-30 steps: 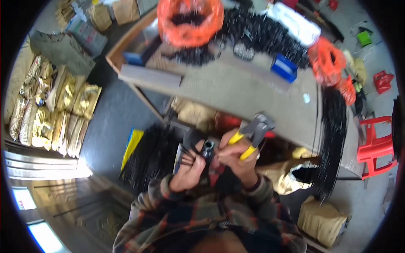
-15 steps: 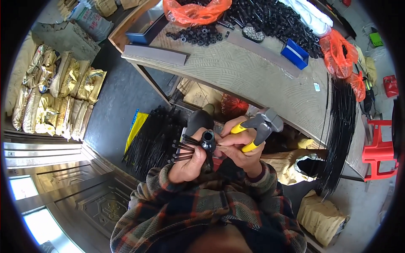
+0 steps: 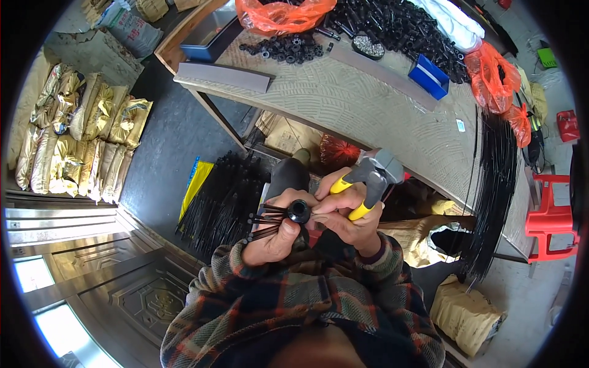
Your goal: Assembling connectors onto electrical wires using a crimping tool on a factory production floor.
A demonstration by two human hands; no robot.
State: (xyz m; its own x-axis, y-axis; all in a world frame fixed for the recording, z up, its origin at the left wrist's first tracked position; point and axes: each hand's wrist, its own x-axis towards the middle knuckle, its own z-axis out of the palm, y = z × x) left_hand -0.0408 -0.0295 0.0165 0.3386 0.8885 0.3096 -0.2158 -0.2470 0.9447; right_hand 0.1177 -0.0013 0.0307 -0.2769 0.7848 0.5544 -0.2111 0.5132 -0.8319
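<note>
While the left hand (image 3: 273,246) closes its fingers round one black hollow fitting (image 3: 299,212), open end up, and several thin black rods (image 3: 264,224) fanned leftward, the right hand (image 3: 351,218) curls round yellow-handled pincers (image 3: 376,180); right thumb and forefinger nearly meeting beside the fitting, anything between them unclear; worktable (image 3: 362,101), beyond both hands.

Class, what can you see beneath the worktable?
Beneath the worktable: a tan sack and a red bundle. Whatever the tabletop, right hand and yellow-handled end nippers cover cannot be seen.
</note>
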